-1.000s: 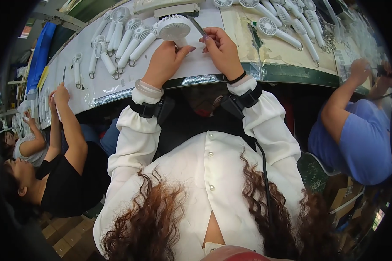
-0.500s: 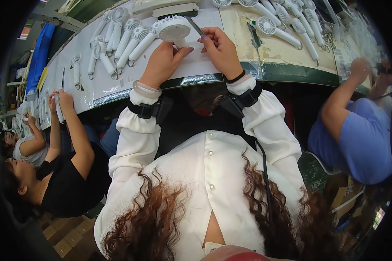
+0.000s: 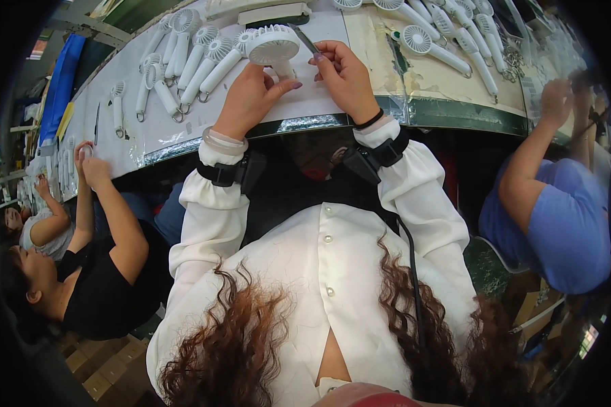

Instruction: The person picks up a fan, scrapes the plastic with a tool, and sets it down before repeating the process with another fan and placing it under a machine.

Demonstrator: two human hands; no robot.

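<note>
Showing one white handheld fan (image 3: 273, 46) in the left hand (image 3: 246, 96), above the near part of the counter (image 3: 312, 103). The fan has a round head, a ribbed rim and a pale, finely patterned face; its white handle is partly hidden by the hand. The left fingers grasp the fan below its head. The right hand (image 3: 346, 76) stands just beside it, its thumb and fingertips pinching one slim grey tool (image 3: 303, 38), which slants up and leftward to the head; whether the tip touches the rim cannot be told.

Counted by kind: one fan and one tool are in hand. To the left lie about seven similar fans in a fanned cluster (image 3: 207, 68), several with a metal ring at the handle's end, and one single fan (image 3: 117, 108) set apart. To the right lies an overlapping heap of white fans (image 3: 448, 34), too crowded for an exact count, with small metal clasps (image 3: 512, 70) at its edge. One white block (image 3: 277, 13) with a dark lower side stands beyond the held fan. Two black wristbands (image 3: 218, 174) encircle the wrists, one on each. Two co-workers (image 3: 105, 292) sit at the left, and at least one person in blue (image 3: 557, 217) at the right.
</note>
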